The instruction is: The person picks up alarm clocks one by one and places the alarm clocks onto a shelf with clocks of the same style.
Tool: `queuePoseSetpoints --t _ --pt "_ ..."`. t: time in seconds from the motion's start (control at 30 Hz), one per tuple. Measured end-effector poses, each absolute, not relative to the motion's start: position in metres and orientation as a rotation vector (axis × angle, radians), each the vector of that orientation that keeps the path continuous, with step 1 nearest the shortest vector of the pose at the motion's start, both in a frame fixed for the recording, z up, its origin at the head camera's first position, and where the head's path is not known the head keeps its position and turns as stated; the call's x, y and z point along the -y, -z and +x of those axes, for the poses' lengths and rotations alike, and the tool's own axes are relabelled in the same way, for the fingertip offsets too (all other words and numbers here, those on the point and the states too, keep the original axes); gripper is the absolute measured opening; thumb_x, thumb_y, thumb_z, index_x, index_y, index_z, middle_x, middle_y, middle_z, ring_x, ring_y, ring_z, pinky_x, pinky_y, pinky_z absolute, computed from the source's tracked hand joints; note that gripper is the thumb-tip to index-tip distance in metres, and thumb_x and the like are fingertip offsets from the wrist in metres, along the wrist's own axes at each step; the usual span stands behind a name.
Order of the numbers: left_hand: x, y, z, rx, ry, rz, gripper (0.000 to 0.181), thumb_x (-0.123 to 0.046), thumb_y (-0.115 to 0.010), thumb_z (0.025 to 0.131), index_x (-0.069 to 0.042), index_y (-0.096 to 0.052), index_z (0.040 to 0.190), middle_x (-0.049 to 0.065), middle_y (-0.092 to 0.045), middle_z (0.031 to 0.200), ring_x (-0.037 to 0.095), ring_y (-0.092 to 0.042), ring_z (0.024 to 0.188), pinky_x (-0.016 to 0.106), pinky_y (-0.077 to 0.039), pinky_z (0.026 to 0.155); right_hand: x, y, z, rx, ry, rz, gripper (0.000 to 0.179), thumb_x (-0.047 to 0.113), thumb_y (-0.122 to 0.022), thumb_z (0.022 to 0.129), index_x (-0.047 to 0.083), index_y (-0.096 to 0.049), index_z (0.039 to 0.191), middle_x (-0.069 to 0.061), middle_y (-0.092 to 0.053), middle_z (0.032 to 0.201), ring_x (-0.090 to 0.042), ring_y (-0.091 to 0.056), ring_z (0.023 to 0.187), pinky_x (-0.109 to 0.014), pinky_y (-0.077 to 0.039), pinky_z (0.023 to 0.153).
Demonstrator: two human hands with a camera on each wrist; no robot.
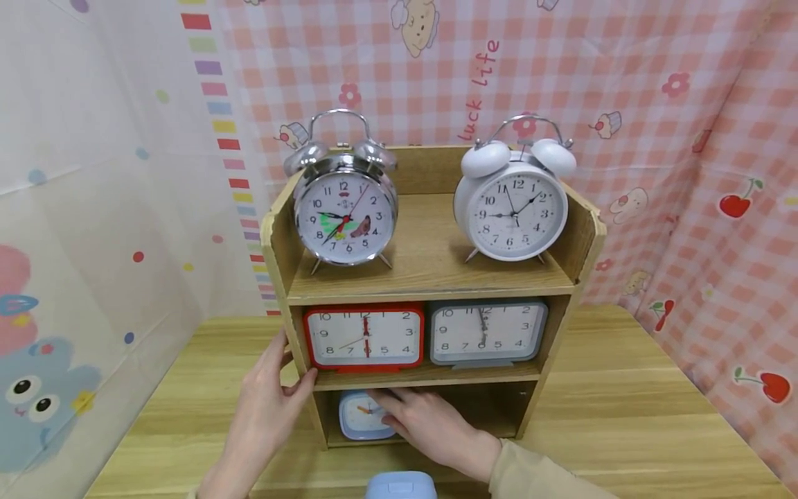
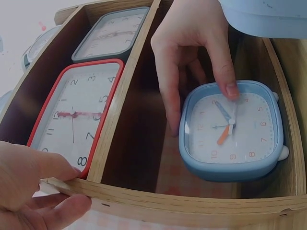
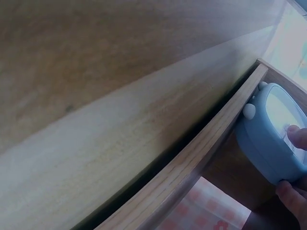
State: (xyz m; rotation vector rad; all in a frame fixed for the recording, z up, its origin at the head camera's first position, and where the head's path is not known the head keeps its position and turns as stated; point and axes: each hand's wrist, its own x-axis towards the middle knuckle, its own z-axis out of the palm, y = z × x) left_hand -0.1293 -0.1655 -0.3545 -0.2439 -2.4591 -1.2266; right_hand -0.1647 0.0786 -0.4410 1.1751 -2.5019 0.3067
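Note:
A small light-blue alarm clock (image 1: 357,424) with white feet stands in the bottom compartment of a wooden shelf (image 1: 430,287), towards its left side. My right hand (image 1: 433,424) holds this clock, thumb over its face and fingers at its top and far side, as the left wrist view shows. With my left hand (image 1: 268,395) I pinch the shelf's left side panel at the middle tier, thumb on the front edge beside the red clock (image 1: 364,366). The right wrist view shows the blue clock's body (image 3: 264,143) and my right fingertips (image 3: 290,201).
A grey clock (image 1: 489,334) shares the middle tier with the red one. On top stand a silver twin-bell clock (image 1: 347,215) and a white one (image 1: 512,215). A light-blue rounded object (image 1: 401,485) lies on the wooden table (image 1: 642,416) before the shelf. Patterned cloth (image 1: 592,69) hangs behind.

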Motion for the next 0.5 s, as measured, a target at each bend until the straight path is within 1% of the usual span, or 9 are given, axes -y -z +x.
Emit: queuePoseSetpoints --t 0.17,0.23,0.3,0.37,0.43,0.47,0.5 --pt "0.165 0.355 -0.129 2.447 1.221 -0.25 0.064 0.005 -0.07 0.093 -0.007 -0.047 0.151 0.026 -0.059 0.147 0.054 -0.065 0.126 0.025 -0.066 0.073 -0.082 0.436 -0.16 2.543 -0.357 1.162 0.049 0.029 -0.072 0.1 0.014 -0.062 0.146 -0.004 -0.077 0.118 -0.004 -0.068 0.073 -0.02 -0.053 0.061" --pt "0.165 0.355 -0.129 2.441 1.218 -0.256 0.064 0.005 -0.07 0.093 -0.007 -0.047 0.151 0.026 -0.059 0.147 0.054 -0.065 0.125 0.025 -0.066 0.073 -0.084 0.434 -0.158 2.576 -0.364 1.151 0.05 0.033 -0.07 0.102 0.015 -0.06 0.147 -0.005 -0.076 0.122 -0.006 -0.068 0.075 -0.024 -0.055 0.064" --pt "0.166 0.355 -0.129 2.435 1.213 -0.264 0.064 0.006 -0.07 0.093 -0.007 -0.047 0.151 0.026 -0.06 0.146 0.055 -0.066 0.124 0.024 -0.066 0.072 -0.088 0.431 -0.155 2.619 -0.368 1.139 0.052 0.037 -0.068 0.103 0.016 -0.058 0.15 -0.006 -0.074 0.128 -0.012 -0.072 0.088 -0.029 -0.06 0.073" --pt "0.166 0.356 -0.129 2.431 1.206 -0.267 0.064 0.006 -0.07 0.092 -0.007 -0.047 0.151 0.026 -0.06 0.145 0.054 -0.066 0.124 0.024 -0.066 0.072 -0.093 0.43 -0.152 2.661 -0.374 1.131 0.055 0.04 -0.065 0.104 0.018 -0.054 0.153 -0.007 -0.071 0.136 -0.019 -0.074 0.105 -0.036 -0.063 0.084" --pt "0.165 0.356 -0.13 2.427 1.202 -0.269 0.063 0.006 -0.071 0.092 -0.007 -0.048 0.15 0.026 -0.06 0.144 0.055 -0.066 0.123 0.025 -0.066 0.072 -0.099 0.429 -0.149 2.693 -0.38 1.118 0.057 0.042 -0.063 0.105 0.019 -0.051 0.156 -0.008 -0.068 0.144 -0.025 -0.071 0.122 -0.043 -0.063 0.095" --pt "0.165 0.356 -0.13 2.426 1.201 -0.27 0.063 0.006 -0.071 0.092 -0.006 -0.048 0.15 0.027 -0.061 0.144 0.055 -0.066 0.123 0.025 -0.066 0.072 -0.102 0.428 -0.148 2.701 -0.384 1.112 0.057 0.042 -0.063 0.105 0.019 -0.051 0.156 -0.009 -0.066 0.146 -0.027 -0.068 0.128 -0.046 -0.062 0.1" --pt "0.165 0.356 -0.13 2.425 1.2 -0.27 0.063 0.006 -0.071 0.092 -0.006 -0.048 0.15 0.027 -0.061 0.144 0.055 -0.066 0.123 0.025 -0.066 0.072 -0.105 0.428 -0.147 2.704 -0.389 1.106 0.057 0.042 -0.062 0.105 0.019 -0.051 0.156 -0.01 -0.065 0.147 -0.027 -0.067 0.131 -0.048 -0.06 0.103"
